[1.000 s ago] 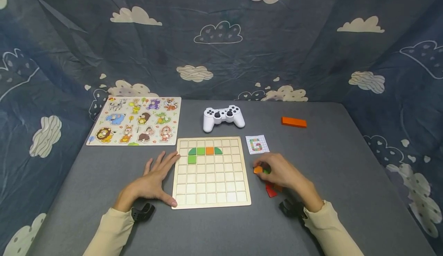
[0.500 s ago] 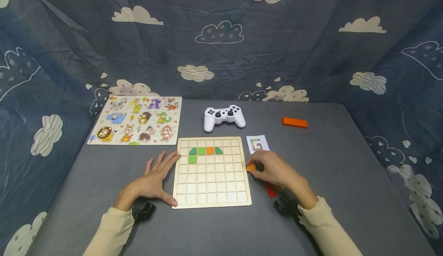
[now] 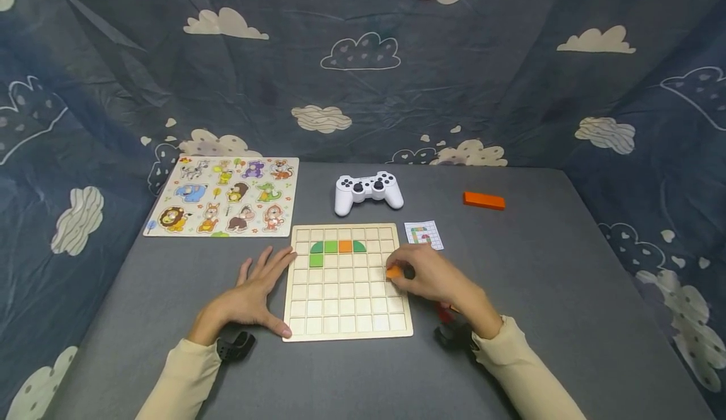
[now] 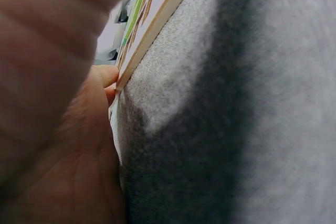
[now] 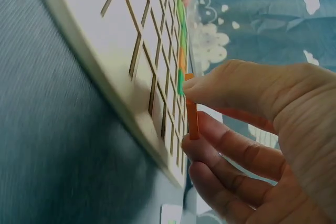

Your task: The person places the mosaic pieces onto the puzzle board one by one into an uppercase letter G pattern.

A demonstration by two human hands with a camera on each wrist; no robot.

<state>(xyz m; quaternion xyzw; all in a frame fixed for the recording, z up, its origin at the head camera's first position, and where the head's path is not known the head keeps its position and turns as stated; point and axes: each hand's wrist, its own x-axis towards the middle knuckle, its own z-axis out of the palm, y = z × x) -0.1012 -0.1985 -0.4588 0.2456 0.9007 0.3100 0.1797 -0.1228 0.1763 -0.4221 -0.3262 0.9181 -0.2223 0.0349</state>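
A wooden grid board (image 3: 347,332) lies flat on the grey table, with green and orange tiles set in its upper rows. My left hand (image 3: 252,297) is spread along the board's left side, fingertips at the upper left edge and thumb at the lower corner. Over the board's right columns, my right hand (image 3: 425,272) pinches an orange tile (image 5: 192,114) between thumb and fingers. Among the set tiles are a green square tile (image 3: 316,260), an orange square tile (image 3: 345,246) and a rounded green tile (image 3: 359,247). Red tiles (image 3: 445,313) lie partly hidden under my right wrist.
A small pattern card (image 3: 431,234) lies right of the board, partly covered by my right hand. Behind stand a white game controller (image 3: 368,193) and an orange block (image 3: 484,200). An animal puzzle board (image 3: 221,196) lies at the back left.
My right hand has moved left from the loose tiles beside the board to above its right columns, carrying the orange tile. My left hand stays at the board's edge.
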